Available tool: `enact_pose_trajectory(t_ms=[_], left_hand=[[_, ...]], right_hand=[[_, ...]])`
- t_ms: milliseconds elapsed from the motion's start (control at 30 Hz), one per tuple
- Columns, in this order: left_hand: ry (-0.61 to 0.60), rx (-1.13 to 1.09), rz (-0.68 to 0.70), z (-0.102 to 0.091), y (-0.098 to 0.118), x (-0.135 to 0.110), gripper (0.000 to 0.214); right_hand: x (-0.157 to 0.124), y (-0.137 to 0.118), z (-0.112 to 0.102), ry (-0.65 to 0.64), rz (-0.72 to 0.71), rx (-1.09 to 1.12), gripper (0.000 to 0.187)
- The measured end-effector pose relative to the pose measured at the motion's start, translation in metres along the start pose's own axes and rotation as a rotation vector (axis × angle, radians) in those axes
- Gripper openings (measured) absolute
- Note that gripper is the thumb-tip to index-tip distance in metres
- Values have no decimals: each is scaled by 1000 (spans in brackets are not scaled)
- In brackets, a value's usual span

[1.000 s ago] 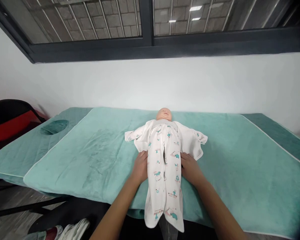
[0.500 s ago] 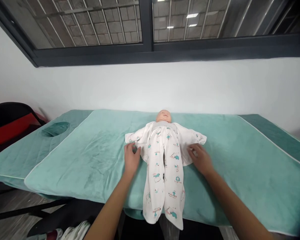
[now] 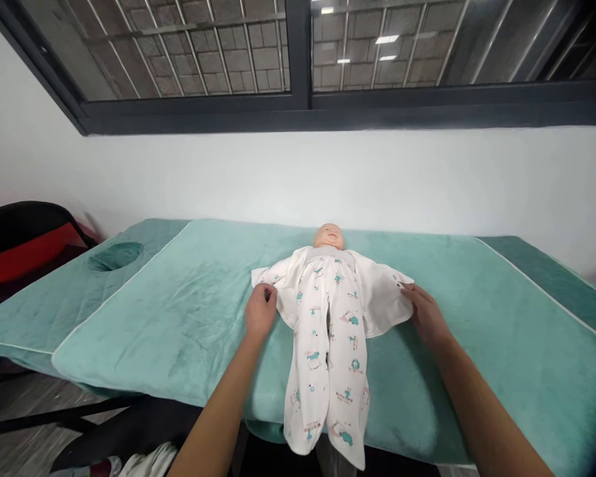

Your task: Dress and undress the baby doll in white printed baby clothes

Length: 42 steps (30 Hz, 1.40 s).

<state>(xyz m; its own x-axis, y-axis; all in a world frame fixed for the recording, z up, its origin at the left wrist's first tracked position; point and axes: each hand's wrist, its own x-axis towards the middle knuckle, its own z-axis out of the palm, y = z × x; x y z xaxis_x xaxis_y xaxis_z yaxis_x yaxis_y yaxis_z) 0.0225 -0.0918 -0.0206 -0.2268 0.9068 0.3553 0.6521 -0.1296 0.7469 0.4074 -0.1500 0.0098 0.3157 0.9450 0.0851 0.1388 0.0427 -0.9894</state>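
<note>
A baby doll (image 3: 328,236) lies on its back on the green bed, head toward the wall. White baby trousers (image 3: 310,338) with a teal animal print and a grey waistband lie over its front, the legs hanging past the near bed edge. Under them a white baby shirt (image 3: 377,301) spreads out to both sides, its sleeves stretched outward. My right hand (image 3: 427,315) pinches the shirt's right edge near the sleeve and draws it outward. Fingers curled and closed, my left hand (image 3: 261,308) grips the shirt's left edge just below the other sleeve.
The padded green bed (image 3: 179,298) has a face hole (image 3: 116,256) at its left end. A dark-framed window (image 3: 298,109) is set in the white wall behind. At far left stands a black and red chair (image 3: 34,245); folded cloth (image 3: 149,462) lies below the near edge.
My right hand has moved outward to the right, pulling the shirt's edge with it. My left fingers have closed at the shirt's left edge. The view has shifted slightly.
</note>
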Motion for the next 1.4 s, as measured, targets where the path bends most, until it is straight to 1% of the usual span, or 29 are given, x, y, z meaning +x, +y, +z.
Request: enact_pose_trajectory(t_ms=[67,133,200,267,333,367,400,433,500,533,567,633,700,733,800,833,867,933,967,1000,1033,1067,1100,1133,1167,1200,1267,1333,1400], left_hand=[[72,-117,-1,-1,-3,0,10],[133,-180,-5,-3,-6,-1,13],[179,-224,-22,-6,-7,-4,15],[216,-280,-49,-10,-8,-6,16],[242,-335,-82,-12,-9,-8,18],[247,-361,-98,-13,-9,-9,19],[251,-378,-112,-13,-9,-10,20],[254,-399,-129,-14,-9,-11,21],[248,-501,-172,-17,-9,-13,27],[223,-593,-201,-19,-9,-14,30],[174,-701,-236,-21,-9,-16,34],[20,-903,-315,-27,-8,-18,38],[-122,-1003,-380,-33,-2,-17,38],[-161,-1025,-399,-36,4,-16,38],[-160,-1053,-374,-40,24,-14,33],[-140,-1052,-326,-42,38,-15,29],[-106,-1037,-247,-43,54,-16,24],[-79,-917,-12,-42,88,-25,15],[-111,-792,135,-40,104,-32,14],[-209,-644,293,-37,117,-40,16],[-337,-484,460,-33,127,-48,22],[-441,-338,604,-29,133,-56,28],[-521,-210,716,-24,135,-63,33],[-566,-117,788,-20,135,-69,36],[-575,-70,814,-17,131,-74,37],[-559,-72,800,-16,126,-77,37],[-491,-194,691,-19,114,-79,36],[-357,-369,564,-27,105,-74,33],[-175,-468,501,-34,102,-59,25]], right_hand=[[7,-23,9,-55,25,281,27],[11,-50,28,-114,-12,404,26],[10,-79,51,-224,-70,350,27],[6,-100,74,-445,-147,138,26],[4,-109,89,-661,-188,-26,26],[5,-108,93,-701,-193,-36,28],[7,-102,94,-669,-196,7,29],[10,-93,94,-573,-202,81,31],[17,-67,90,-306,-213,219,31],[20,-53,88,-205,-207,248,31],[22,-39,87,-164,-184,243,31],[24,-18,87,-183,-162,170,29],[22,-8,92,-195,-197,94,27],[21,-7,94,-181,-221,78,26],[19,-9,98,-149,-236,94,24],[18,-10,98,-148,-228,115,24],[17,-11,98,-159,-219,130,23],[17,-12,96,-186,-213,138,23],[17,-11,95,-193,-213,132,23],[18,-10,94,-194,-211,125,24],[18,-9,94,-191,-205,120,25],[18,-8,94,-183,-199,115,25],[18,-8,94,-176,-199,106,26],[17,-7,94,-167,-210,86,26],[15,-7,95,-149,-235,58,25],[14,-8,96,-123,-273,22,25],[11,-12,99,-47,-376,-61,22],[12,-18,101,31,-476,-131,20],[20,-30,103,52,-506,-188,22]])
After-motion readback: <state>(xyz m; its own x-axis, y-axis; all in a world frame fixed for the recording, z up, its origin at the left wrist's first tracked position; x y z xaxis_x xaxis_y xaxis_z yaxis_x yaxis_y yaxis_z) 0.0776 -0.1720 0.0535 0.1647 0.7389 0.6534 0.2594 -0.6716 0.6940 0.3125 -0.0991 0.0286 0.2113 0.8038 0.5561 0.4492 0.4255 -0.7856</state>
